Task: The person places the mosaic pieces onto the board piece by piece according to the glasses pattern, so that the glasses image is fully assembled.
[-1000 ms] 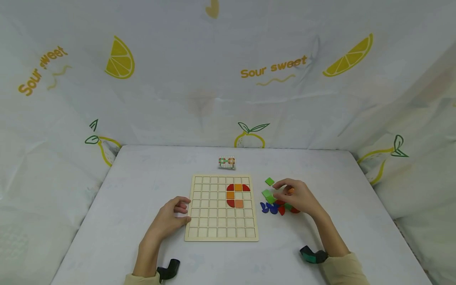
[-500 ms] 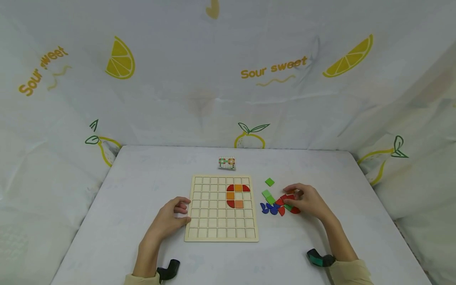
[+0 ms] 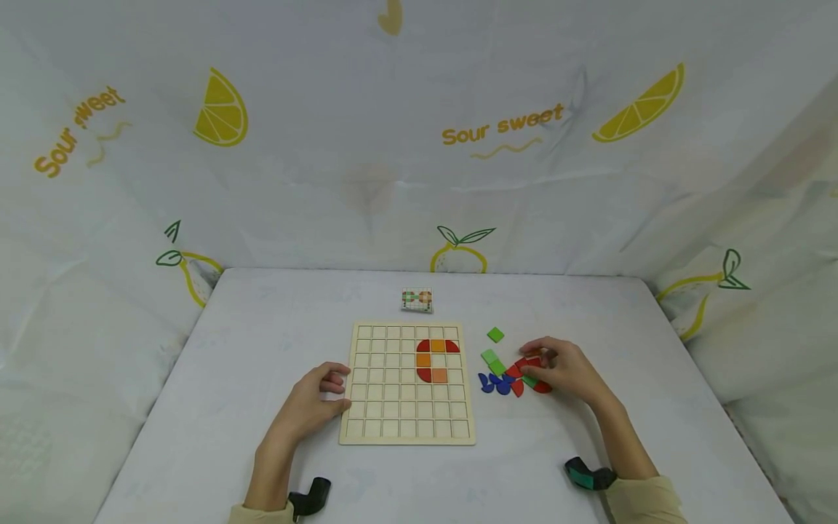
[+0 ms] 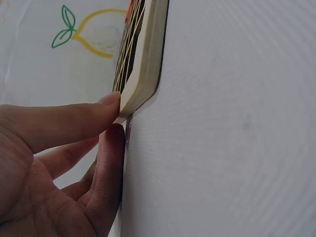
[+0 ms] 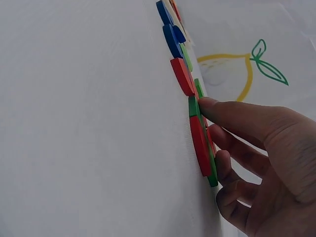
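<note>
My left hand (image 3: 313, 399) touches the left edge of a pale wooden grid board (image 3: 380, 432), its thumb and fingertips spread along the rim. In the left wrist view the thumb (image 4: 74, 123) lies against the board's edge (image 4: 143, 74). Red and orange tiles (image 3: 423, 359) sit in a C shape at the board's upper right. My right hand (image 3: 564, 370) is over a loose pile right of the board, its thumb touching a green tile (image 5: 193, 107) near red quarter-round tiles (image 5: 199, 145). Thumb and index finger stand apart; the palm side is hidden from above.
Blue curved pieces (image 3: 503, 388) and green square tiles (image 3: 495, 335) lie between the board and my right hand. A small pattern card (image 3: 417, 299) lies behind the board. Black wrist devices (image 3: 310, 496) sit at both wrists. A white printed curtain (image 3: 327, 182) surrounds the table.
My right hand has moved right and slightly toward me, uncovering red tiles. The orange tile seen by its fingers is now out of sight. My left hand and the board are unchanged.
</note>
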Tool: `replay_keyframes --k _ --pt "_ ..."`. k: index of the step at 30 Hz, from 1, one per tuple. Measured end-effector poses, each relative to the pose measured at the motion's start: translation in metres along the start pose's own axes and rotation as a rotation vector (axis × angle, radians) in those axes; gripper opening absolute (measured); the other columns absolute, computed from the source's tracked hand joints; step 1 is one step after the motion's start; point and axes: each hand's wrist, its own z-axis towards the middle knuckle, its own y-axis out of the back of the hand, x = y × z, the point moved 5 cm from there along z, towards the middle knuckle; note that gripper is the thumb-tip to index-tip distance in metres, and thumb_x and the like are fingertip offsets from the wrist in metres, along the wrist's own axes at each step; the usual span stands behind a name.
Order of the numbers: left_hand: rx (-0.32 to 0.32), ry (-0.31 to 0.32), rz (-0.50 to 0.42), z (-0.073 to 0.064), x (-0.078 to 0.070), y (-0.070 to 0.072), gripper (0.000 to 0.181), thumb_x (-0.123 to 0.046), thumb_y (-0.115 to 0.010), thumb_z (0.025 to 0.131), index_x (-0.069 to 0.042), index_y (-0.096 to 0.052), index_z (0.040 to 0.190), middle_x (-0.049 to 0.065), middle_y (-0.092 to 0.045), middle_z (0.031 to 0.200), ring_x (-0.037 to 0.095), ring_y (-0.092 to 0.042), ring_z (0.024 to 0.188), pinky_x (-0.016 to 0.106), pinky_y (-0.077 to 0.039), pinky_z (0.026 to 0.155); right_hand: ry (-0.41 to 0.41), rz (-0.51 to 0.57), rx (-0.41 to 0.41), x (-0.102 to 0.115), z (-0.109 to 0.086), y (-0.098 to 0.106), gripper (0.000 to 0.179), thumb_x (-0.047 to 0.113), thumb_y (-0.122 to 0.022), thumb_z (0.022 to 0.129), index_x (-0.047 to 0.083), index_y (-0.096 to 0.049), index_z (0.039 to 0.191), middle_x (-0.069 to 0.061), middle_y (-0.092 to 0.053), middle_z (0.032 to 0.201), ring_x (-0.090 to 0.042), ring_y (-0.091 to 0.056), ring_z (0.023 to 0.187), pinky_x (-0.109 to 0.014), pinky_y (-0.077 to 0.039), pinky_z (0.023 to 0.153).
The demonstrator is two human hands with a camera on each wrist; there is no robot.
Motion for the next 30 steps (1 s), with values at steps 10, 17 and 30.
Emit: replay_keyframes --k 10,17,30 --pt "0.006 0.002 0.001 -0.0007 0.0002 0.0 0.05 0.002 -0.087 0.083 -0.007 -0.07 0.129 0.008 -0.07 0.112 0.018 -0.069 0.104 0.039 -0.054 0.093 0.005 -0.008 0.001 -0.0011 0.0001 -0.0012 0.03 0.013 -0.087 0.091 0.004 -0.078 0.119 -0.011 -0.08 0.108 -0.013 -0.056 0.083 -0.02 -0.05 0.065" --pt "0.013 -0.001 -0.006 -0.0015 -0.0007 0.001 0.049 0.001 -0.087 0.084 -0.008 -0.07 0.129 0.008 -0.07 0.114 0.018 -0.07 0.105 0.038 -0.055 0.092 -0.002 -0.022 -0.022 -0.001 0.0019 -0.0013 0.029 0.013 -0.087 0.091 0.005 -0.078 0.118 -0.01 -0.079 0.107 -0.013 -0.058 0.085 -0.019 -0.052 0.068" --pt "0.025 -0.008 -0.015 -0.0007 -0.001 0.001 0.05 -0.001 -0.088 0.084 -0.007 -0.07 0.13 0.009 -0.07 0.116 0.018 -0.07 0.106 0.038 -0.055 0.091 0.023 -0.053 0.012 -0.007 0.0063 0.0001 0.032 0.019 -0.088 0.091 0.005 -0.08 0.119 -0.006 -0.075 0.101 -0.011 -0.053 0.081 -0.019 -0.047 0.066"
